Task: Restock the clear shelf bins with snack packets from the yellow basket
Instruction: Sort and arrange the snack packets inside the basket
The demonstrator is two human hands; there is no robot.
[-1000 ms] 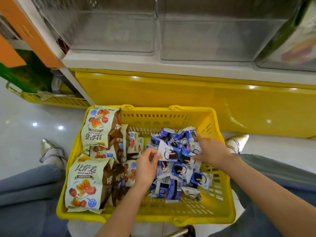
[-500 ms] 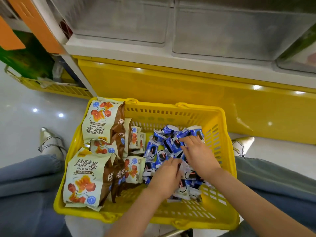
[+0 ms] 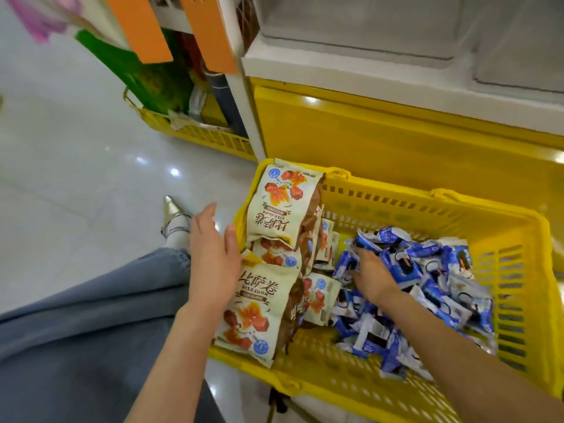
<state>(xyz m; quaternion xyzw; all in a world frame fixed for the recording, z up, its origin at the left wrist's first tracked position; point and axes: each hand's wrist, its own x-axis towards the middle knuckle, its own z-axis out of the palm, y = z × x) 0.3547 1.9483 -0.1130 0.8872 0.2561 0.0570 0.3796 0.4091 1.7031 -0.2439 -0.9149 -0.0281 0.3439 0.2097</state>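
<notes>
**Yellow basket at shelf foot, both hands at the stock**

Glossy pale floor (image 3: 76, 154) over the left half of the view, spots of light mirrored in it. Shelf unit on the right: yellow base panel (image 3: 396, 141) below, white ledge (image 3: 335, 67) above it, clear shelf bins (image 3: 360, 22) side by side on the ledge, blurred, contents not readable. Blue denim leg (image 3: 76, 337) across the lower left.

Yellow basket (image 3: 515, 300) on the floor just in front of the base panel, slotted walls, well below the bins. Inside, along the left wall: large cream-and-brown snack bags (image 3: 274, 209) in a row, red-orange print on the faces. Inside, centre to right wall: loose heap of small blue-and-white packets (image 3: 427, 270). Between bags and heap: a few small cream packets (image 3: 320, 297) with the same print as the bags.

Second yellow basket (image 3: 198, 132) farther off at left, past the shelf's white post, green packaging (image 3: 146, 74) just behind it.

Left hand (image 3: 213, 257): at the basket's left rim, beside the big bags, fingers straight, thumb spread, nothing held; contact with the nearest bag's edge uncertain. Right hand (image 3: 374, 276): palm down on the heap of blue-and-white packets, fingers stretched forward into it, tips partly buried; grip on any packet impossible to tell.

Silver pointed shoe (image 3: 174, 221) on the floor just beyond the left hand. Two orange tags (image 3: 143, 25) hanging at top left.
</notes>
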